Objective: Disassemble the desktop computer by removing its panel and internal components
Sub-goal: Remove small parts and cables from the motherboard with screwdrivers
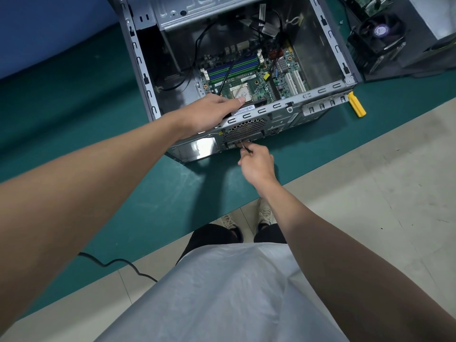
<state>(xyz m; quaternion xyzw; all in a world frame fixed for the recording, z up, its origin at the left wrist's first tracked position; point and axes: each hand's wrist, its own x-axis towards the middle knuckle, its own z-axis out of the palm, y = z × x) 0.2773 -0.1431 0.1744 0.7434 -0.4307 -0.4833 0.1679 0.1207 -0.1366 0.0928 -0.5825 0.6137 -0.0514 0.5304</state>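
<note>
Grey steel desktop tower case (318, 45) lies on its side on teal bench mat (74, 95), side panel off. Black finned CPU cooler w/ fan (377, 38) is out, beside case. Green mobo (246, 70) and cables are still fitted, so approx. mid-task.

L hand (209, 112), fingers straight, presses black rear fan (259, 103). R hand (259, 164) pinches slim screwdriver (246, 148) at rear grille (246, 129).

White barcode sticker (244, 110): text illegible.

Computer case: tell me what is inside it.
A green motherboard with blue and green memory slots, a bare processor, white expansion slots and black cables. The left hand and the rear wall cover the board's near edge.
</note>
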